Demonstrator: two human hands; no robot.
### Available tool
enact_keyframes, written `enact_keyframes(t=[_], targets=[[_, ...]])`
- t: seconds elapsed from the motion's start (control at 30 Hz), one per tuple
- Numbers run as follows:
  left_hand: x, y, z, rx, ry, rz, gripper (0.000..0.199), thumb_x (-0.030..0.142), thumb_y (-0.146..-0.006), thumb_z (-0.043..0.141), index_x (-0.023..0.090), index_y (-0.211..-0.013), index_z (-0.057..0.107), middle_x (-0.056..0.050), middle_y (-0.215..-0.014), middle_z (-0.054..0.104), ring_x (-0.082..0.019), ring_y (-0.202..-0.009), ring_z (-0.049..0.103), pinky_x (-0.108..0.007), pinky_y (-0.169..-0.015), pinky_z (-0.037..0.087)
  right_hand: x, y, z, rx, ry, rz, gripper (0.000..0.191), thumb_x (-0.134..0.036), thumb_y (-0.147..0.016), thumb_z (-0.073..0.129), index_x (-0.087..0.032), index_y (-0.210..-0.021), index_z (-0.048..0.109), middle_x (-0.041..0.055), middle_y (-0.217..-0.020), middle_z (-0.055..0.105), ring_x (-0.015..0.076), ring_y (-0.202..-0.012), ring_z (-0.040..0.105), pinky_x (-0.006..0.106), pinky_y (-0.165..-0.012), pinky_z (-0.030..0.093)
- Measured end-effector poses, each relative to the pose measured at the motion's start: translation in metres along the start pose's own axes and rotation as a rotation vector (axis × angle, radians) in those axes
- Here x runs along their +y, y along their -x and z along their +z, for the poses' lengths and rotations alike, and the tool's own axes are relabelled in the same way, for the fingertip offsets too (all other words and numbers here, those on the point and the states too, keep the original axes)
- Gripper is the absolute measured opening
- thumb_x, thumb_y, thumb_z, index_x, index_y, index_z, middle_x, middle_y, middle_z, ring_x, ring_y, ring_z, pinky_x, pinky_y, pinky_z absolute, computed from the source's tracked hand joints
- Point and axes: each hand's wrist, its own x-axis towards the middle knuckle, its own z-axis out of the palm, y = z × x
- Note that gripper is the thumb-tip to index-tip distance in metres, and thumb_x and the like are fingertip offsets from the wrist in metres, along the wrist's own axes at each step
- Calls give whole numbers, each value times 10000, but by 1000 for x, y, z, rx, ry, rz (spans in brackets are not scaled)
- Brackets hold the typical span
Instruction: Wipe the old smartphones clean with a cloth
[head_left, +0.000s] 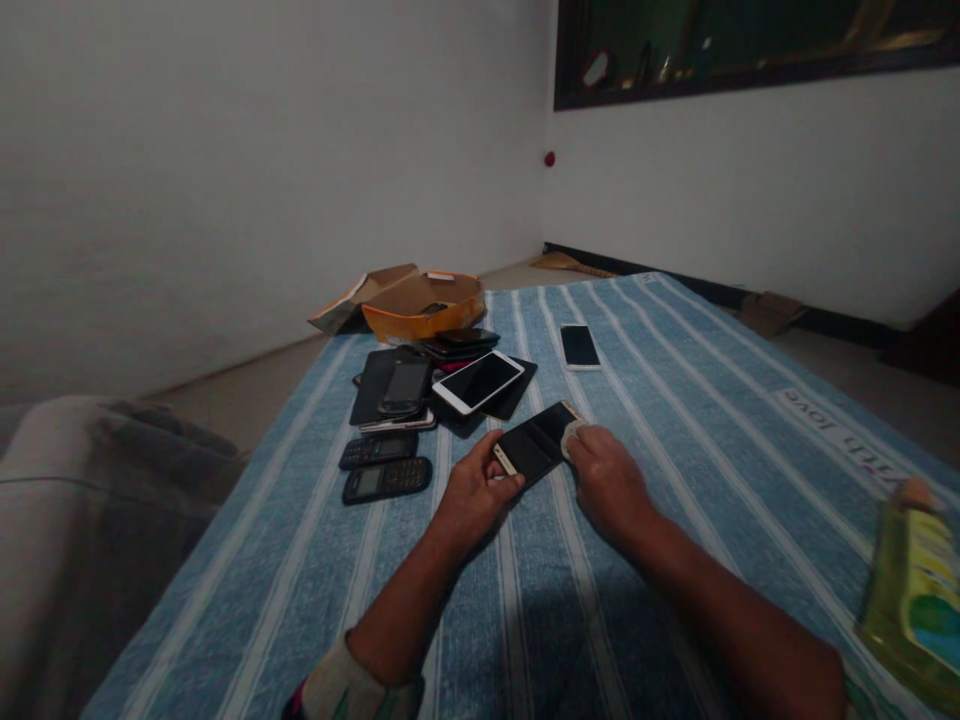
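A gold-edged smartphone (529, 448) with a dark screen is held tilted over the bed cover. My left hand (478, 492) grips its near left end, thumb on the front edge. Against the far right part of the screen, my right hand (606, 478) presses a small whitish pad (571, 438), perhaps folded cloth; the fingers partly hide it. Just beyond, a white smartphone (480, 382) lies on a pile of dark phones. Two black keypad phones (388, 480) rest left of my left hand. Another white-framed smartphone (580, 347) lies alone farther back.
An orange cardboard box (424, 322) stands open behind the pile. At the right edge is a bottle of yellow-green liquid (911, 600). A blue striped cloth (667, 400) covers the surface, with walls behind and grey fabric (90, 540) at the left.
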Motion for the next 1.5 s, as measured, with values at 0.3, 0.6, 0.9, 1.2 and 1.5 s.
enact_keyframes(t=[0.3,0.6,0.9,1.2,1.5], targets=[[-1,0,1,2,63,1,628,151,-586,739,159,-1186,557,-27,-947,709,-192,-857,668,-285,-758,508,-6,-1,5,31,-31,-99,253,-30,-895,450,-113,-1001,664,143,-997,628,268,-959,515,366,-802,439],[-4,0,-1,3,2,42,658,153,-578,731,166,-1209,548,-11,-885,683,-184,-796,651,-268,-680,496,-19,-5,9,50,-60,-162,269,-19,-879,462,-94,-1060,647,160,-1041,618,274,-1014,509,377,-838,435],[-5,1,1,9,-37,56,650,135,-570,702,168,-1200,542,-19,-929,676,-194,-835,645,-257,-677,496,-20,-28,9,36,-68,-109,228,-46,-900,467,-110,-997,664,154,-1005,628,269,-977,514,389,-831,440],[-5,1,1,27,-140,115,616,114,-600,664,177,-1206,573,2,-896,654,-145,-727,601,-226,-622,471,-40,-46,9,32,-76,-192,137,-183,-954,533,-145,-971,663,108,-974,628,246,-927,508,349,-759,393],[-9,2,0,25,-149,47,775,144,-614,701,103,-1350,459,-41,-902,677,-127,-648,596,-219,-562,449,21,-56,8,-37,21,169,255,-19,-872,487,-158,-967,679,106,-962,630,248,-935,524,321,-766,376]])
